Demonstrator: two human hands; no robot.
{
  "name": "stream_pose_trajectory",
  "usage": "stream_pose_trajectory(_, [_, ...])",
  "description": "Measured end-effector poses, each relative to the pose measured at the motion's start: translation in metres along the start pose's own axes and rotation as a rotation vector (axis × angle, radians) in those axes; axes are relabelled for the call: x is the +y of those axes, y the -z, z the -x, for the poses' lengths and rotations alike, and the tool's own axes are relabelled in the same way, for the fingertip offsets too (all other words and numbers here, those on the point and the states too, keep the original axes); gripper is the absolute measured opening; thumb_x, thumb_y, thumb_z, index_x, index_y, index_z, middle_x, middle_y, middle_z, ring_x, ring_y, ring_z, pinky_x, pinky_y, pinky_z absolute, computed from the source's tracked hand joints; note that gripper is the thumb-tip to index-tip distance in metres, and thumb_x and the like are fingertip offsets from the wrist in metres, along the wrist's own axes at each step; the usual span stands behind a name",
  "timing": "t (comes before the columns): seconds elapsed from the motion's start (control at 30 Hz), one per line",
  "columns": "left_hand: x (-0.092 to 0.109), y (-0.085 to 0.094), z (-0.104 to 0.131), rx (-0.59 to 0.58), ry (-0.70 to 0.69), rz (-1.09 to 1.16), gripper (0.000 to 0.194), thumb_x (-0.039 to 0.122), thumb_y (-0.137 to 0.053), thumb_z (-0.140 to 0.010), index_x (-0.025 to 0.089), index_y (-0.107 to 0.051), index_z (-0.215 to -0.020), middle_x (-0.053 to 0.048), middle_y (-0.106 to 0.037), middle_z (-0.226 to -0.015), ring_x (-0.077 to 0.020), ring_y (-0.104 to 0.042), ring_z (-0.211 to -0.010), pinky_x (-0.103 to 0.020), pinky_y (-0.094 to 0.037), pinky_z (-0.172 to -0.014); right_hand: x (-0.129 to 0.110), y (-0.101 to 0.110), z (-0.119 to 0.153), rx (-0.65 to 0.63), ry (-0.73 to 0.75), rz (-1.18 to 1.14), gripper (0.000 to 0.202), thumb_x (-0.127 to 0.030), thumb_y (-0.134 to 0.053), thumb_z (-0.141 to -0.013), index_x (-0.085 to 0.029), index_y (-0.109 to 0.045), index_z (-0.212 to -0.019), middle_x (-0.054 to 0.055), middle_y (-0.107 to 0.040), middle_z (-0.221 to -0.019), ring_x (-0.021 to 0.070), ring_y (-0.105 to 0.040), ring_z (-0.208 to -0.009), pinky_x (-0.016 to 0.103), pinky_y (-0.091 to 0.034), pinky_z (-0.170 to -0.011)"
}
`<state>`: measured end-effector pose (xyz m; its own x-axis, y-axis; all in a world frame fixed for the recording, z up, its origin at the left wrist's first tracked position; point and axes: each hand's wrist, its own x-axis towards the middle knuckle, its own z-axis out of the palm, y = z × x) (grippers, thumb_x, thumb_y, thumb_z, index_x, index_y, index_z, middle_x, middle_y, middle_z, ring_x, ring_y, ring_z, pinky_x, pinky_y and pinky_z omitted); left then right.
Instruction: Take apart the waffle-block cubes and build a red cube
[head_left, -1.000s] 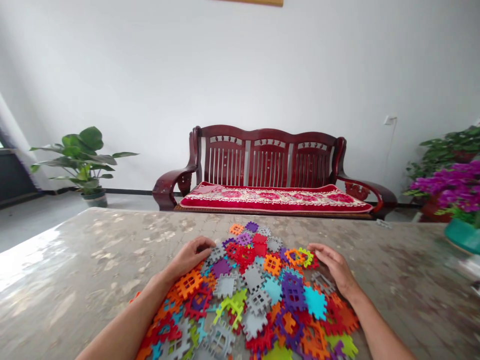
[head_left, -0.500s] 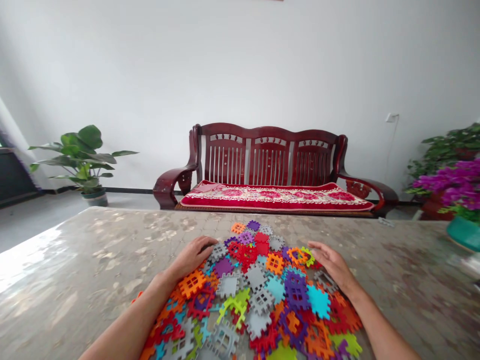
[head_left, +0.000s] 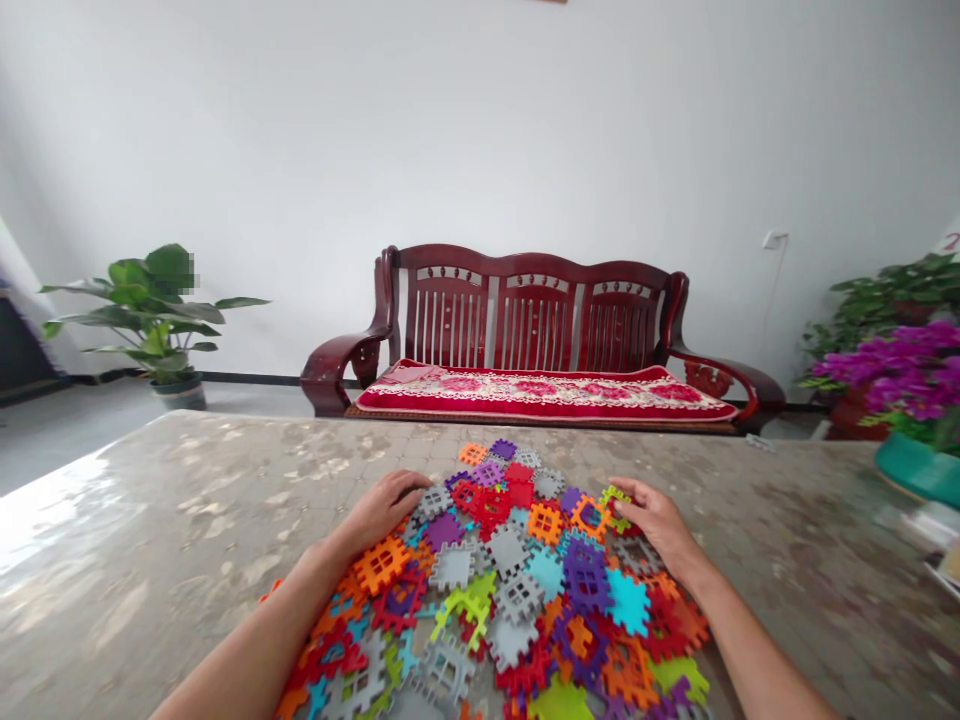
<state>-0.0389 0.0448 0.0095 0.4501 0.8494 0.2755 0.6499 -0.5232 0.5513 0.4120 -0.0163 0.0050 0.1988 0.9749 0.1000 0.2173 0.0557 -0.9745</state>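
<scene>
While the left hand (head_left: 388,503) rests with curled fingers at the pile's left side, touching a notched grey tile (head_left: 433,503), whether it grips that tile I cannot tell. The right hand (head_left: 654,517) narrows in a pinch on a toothed lime tile (head_left: 616,508), beside an orange tile (head_left: 590,517) with an open centre. The pile (head_left: 510,590) of flat, squarish tiles, some windowed, some solid, spreads back towards the far edge of the glossy, flower-patterned table (head_left: 187,520). Beyond that edge stands a polished, slatted wooden sofa (head_left: 534,310).
</scene>
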Motion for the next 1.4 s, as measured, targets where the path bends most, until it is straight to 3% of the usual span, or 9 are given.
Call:
stream_pose_trajectory(0.17, [0.0, 0.0, 0.0, 0.014, 0.003, -0.003, 0.033, 0.036, -0.043, -0.092, 0.021, -0.069, -0.105, -0.006, -0.07, -0.109, -0.0206, -0.062, -0.105, -0.032, -0.043, -0.099, -0.013, 0.002, 0.001, -0.029, -0.027, -0.02, 0.054, -0.044, -0.075, -0.063, -0.019, -0.068, -0.11, 0.007, -0.074, -0.099, 0.0258, -0.07, -0.091, 0.037, -0.055, -0.082])
stream_pose_trajectory(0.37, [0.001, 0.0, 0.0, 0.001, 0.0, 0.012, 0.03, 0.034, -0.044, -0.091, 0.021, -0.069, -0.102, -0.006, -0.07, -0.107, -0.0206, -0.062, -0.104, -0.032, -0.044, -0.097, -0.03, 0.0, 0.004, -0.231, 0.014, 0.122, 0.055, -0.055, -0.071, -0.072, -0.019, -0.069, -0.114, 0.011, -0.072, -0.113, 0.0281, -0.066, -0.107, 0.042, -0.049, -0.097])
stream_pose_trajectory(0.57, [-0.002, -0.003, 0.002, -0.01, -0.005, 0.046, 0.027, 0.032, -0.046, -0.09, 0.021, -0.067, -0.101, -0.005, -0.07, -0.106, -0.0202, -0.062, -0.103, -0.031, -0.044, -0.097, -0.028, -0.008, -0.008, -0.183, 0.083, 0.293, 0.054, -0.054, -0.067, -0.072, -0.019, -0.069, -0.113, 0.013, -0.068, -0.122, 0.0322, -0.062, -0.115, 0.047, -0.045, -0.102])
stream_pose_trajectory(0.7, [-0.001, -0.003, 0.001, -0.011, -0.022, 0.054, 0.025, 0.032, -0.044, -0.092, 0.022, -0.068, -0.095, -0.004, -0.07, -0.104, -0.0196, -0.062, -0.101, -0.03, -0.044, -0.095, -0.037, -0.05, -0.038, -0.205, 0.194, 0.526, 0.051, -0.043, -0.061, -0.075, -0.017, -0.065, -0.119, 0.013, -0.066, -0.124, 0.0299, -0.06, -0.117, 0.047, -0.042, -0.104])
stream_pose_trajectory(0.83, [0.003, -0.002, 0.002, -0.011, -0.013, 0.059, 0.026, 0.032, -0.043, -0.093, 0.022, -0.067, -0.095, -0.003, -0.07, -0.103, -0.0186, -0.062, -0.101, -0.029, -0.043, -0.095, -0.062, -0.124, -0.069, -0.351, 0.373, 0.789, 0.061, -0.04, -0.061, -0.077, -0.016, -0.056, -0.134, 0.014, -0.055, -0.139, 0.0285, -0.049, -0.129, 0.043, -0.034, -0.111])
stream_pose_trajectory(0.93, [0.004, -0.002, 0.003, -0.009, 0.001, 0.052, 0.027, 0.031, -0.042, -0.094, 0.023, -0.068, -0.098, -0.003, -0.07, -0.104, -0.0182, -0.061, -0.102, -0.029, -0.043, -0.095, -0.077, -0.176, -0.082, -0.439, 0.3, 0.942, 0.076, -0.053, -0.063, -0.077, -0.02, -0.046, -0.144, 0.016, -0.039, -0.152, 0.0332, -0.034, -0.141, 0.048, -0.028, -0.113])
stream_pose_trajectory(1.03, [0.004, -0.002, 0.004, -0.004, 0.004, 0.043, 0.028, 0.032, -0.043, -0.093, 0.024, -0.068, -0.101, -0.003, -0.07, -0.105, -0.0183, -0.061, -0.102, -0.029, -0.043, -0.096, -0.081, -0.209, -0.087, -0.448, 0.166, 1.04, 0.089, -0.068, -0.065, -0.069, -0.03, -0.041, -0.146, 0.012, -0.025, -0.16, 0.041, -0.018, -0.145, 0.06, -0.025, -0.109])
stream_pose_trajectory(1.2, [0.004, -0.002, 0.003, -0.001, 0.028, 0.028, 0.029, 0.034, -0.044, -0.093, 0.023, -0.068, -0.104, -0.004, -0.07, -0.106, -0.0196, -0.062, -0.103, -0.03, -0.044, -0.095, -0.077, -0.225, -0.084, -0.406, 0.154, 1.036, 0.063, -0.06, -0.07, -0.066, -0.027, -0.065, -0.119, 0.013, -0.058, -0.133, 0.0379, -0.05, -0.123, 0.05, -0.039, -0.098])
stream_pose_trajectory(1.4, [0.002, -0.004, 0.003, 0.019, 0.05, 0.034, 0.029, 0.032, -0.045, -0.091, 0.023, -0.067, -0.108, -0.005, -0.07, -0.109, -0.0201, -0.061, -0.106, -0.031, -0.044, -0.097, -0.081, -0.216, -0.079, -0.298, 0.239, 0.918, 0.026, -0.032, -0.066, -0.071, -0.022, -0.067, -0.096, 0.008, -0.07, -0.103, 0.0249, -0.062, -0.095, 0.032, -0.044, -0.076])
